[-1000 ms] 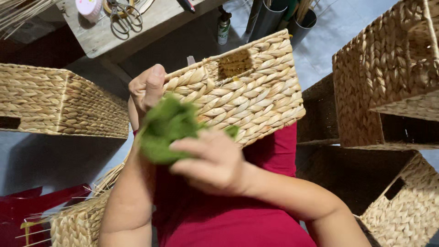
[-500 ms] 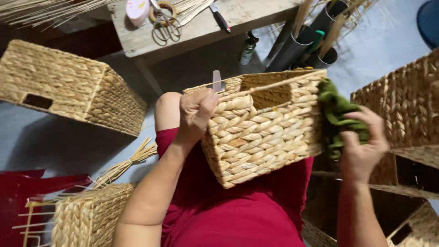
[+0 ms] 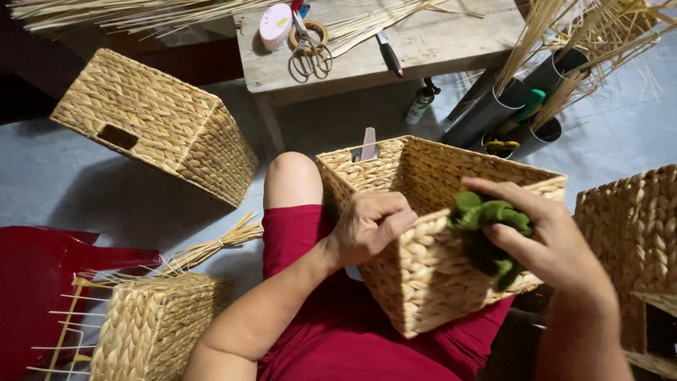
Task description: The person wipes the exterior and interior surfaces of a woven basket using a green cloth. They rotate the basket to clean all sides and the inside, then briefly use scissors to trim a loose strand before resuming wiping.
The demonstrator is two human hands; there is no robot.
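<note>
A woven basket (image 3: 437, 233) is held on the lap, its opening turned up and away toward twelve o'clock. The left hand (image 3: 370, 226) is closed over the basket's near left rim, fingers curled inward, and a firm grip on the wall is seen. The right hand (image 3: 543, 240) is pressed against the basket's right rim at about three o'clock, and a green cloth (image 3: 486, 226) is gripped in its fingers, bunched against the weave at the edge.

At twelve o'clock a wooden tabletop (image 3: 437, 49) is seen, on which scissors (image 3: 308, 53), a roll of tape (image 3: 314, 32), a pink round container (image 3: 275, 25) and a dark-handled tool (image 3: 389, 55) are laid. Dark tubes (image 3: 493, 109) filled with straw stalks are leaned at one o'clock, with a small spray bottle (image 3: 421, 104) just beside them on the floor. A second basket (image 3: 155, 123) is tipped on its side at ten o'clock. A smaller woven piece (image 3: 151, 324) is placed at seven o'clock, near a red chair (image 3: 42, 282). Another basket (image 3: 631, 233) is partly seen at three o'clock.
</note>
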